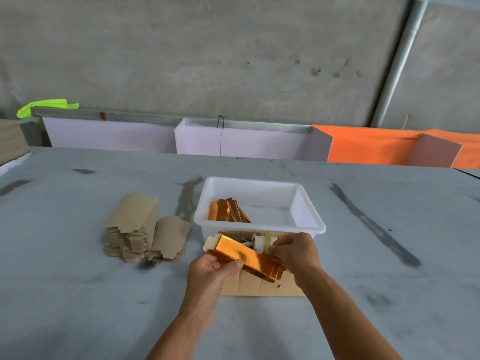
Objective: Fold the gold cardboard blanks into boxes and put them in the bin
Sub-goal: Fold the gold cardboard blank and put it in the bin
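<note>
A half-formed gold box (pixel 246 258) is held just below centre frame, its long axis slanting from upper left to lower right, with the white bin (pixel 259 227) directly above it and close by. The left hand (pixel 210 275) grips the box's near left portion, thumb pressed across the gold face; the right hand (pixel 296 253) pinches its right end, apparently working a flap. Both forearms rise from the bottom edge. Finished boxes (pixel 228 210) lie in the bin's left side; flat blanks (pixel 137 227) sit stacked at left.
</note>
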